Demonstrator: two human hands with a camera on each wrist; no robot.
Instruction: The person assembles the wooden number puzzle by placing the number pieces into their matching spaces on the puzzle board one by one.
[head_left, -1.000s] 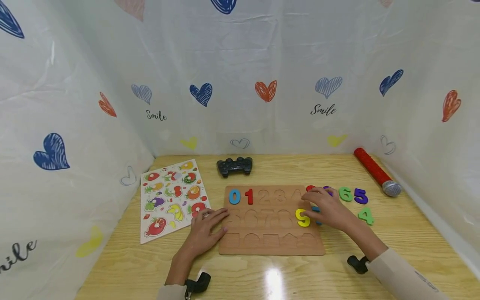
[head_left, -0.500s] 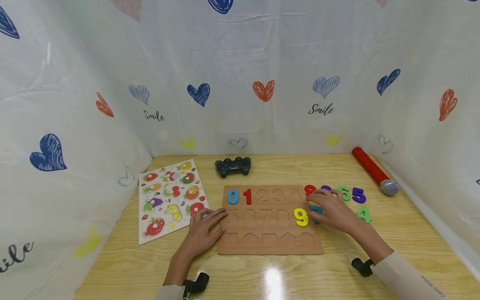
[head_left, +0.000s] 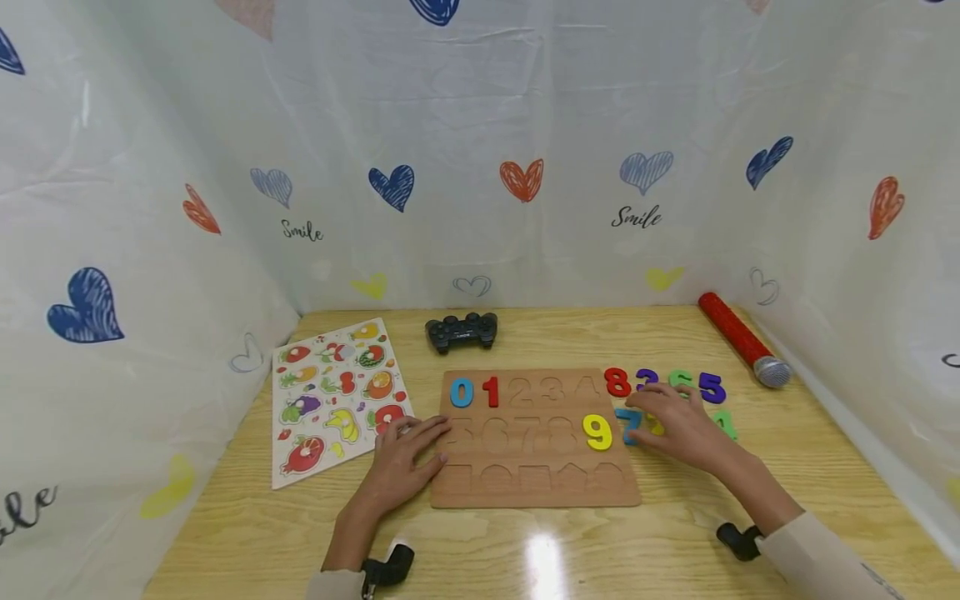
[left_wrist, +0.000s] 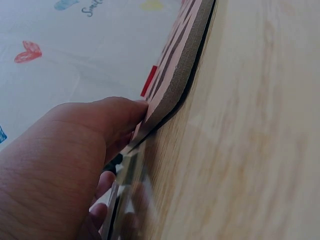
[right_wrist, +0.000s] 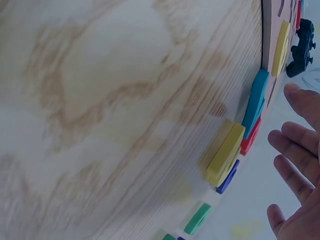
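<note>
A wooden number board (head_left: 517, 483) lies on the table, with a blue 0 (head_left: 462, 392) and a red 1 (head_left: 491, 392) in its top row. A yellow 9 (head_left: 597, 432) is at the right end of its middle row. My left hand (head_left: 401, 462) rests against the board's left edge, thumb touching the side in the left wrist view. My right hand (head_left: 686, 429) hovers, fingers spread and holding nothing, over a partly hidden yellow piece (right_wrist: 226, 155) right of the blue 7 (head_left: 628, 427). Fingers and pieces are apart in the right wrist view.
Beyond my right hand lie a red 8 (head_left: 617, 382), a purple 3 (head_left: 647, 379), a green 6 (head_left: 680, 379) and a purple 5 (head_left: 712, 387). A fruit puzzle (head_left: 341, 400) lies left, a game controller (head_left: 461, 332) behind the board, a red microphone (head_left: 742, 337) back right.
My right hand has moved away from the yellow 9, rightward past the blue 7, uncovering the red 8. The left hand stays at the board's edge. The head view has shifted slightly.
</note>
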